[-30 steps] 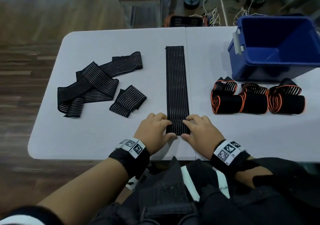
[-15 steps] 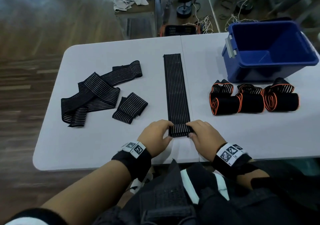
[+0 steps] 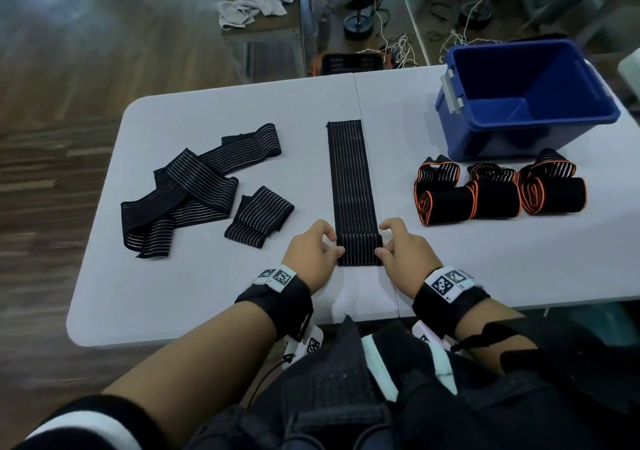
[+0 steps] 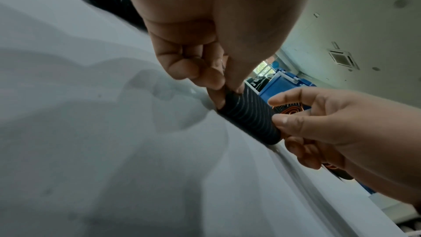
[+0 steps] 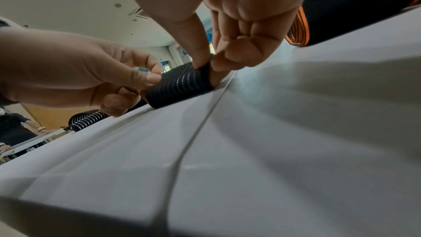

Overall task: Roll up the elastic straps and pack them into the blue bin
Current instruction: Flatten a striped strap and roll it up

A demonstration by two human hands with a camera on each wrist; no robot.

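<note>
A long black striped strap (image 3: 349, 172) lies flat down the middle of the white table (image 3: 194, 293), with its near end wound into a small roll (image 3: 360, 249). My left hand (image 3: 334, 241) pinches the roll's left end and my right hand (image 3: 381, 240) pinches its right end. The left wrist view shows the roll (image 4: 248, 116) on the table between both hands. In the right wrist view the roll (image 5: 180, 84) is held the same way. The blue bin (image 3: 519, 141) stands open at the far right, and nothing shows inside it.
Three rolled orange-edged straps (image 3: 498, 200) lie in a row in front of the bin. A loose pile of black striped straps (image 3: 187, 186) and a folded one (image 3: 259, 215) lie on the left. Beyond the table are a bench with grey cloths (image 3: 249, 2) and cables.
My hands have moved off the top of the strap's near end to the two side ends of the roll. The roll is a little thicker and farther from me.
</note>
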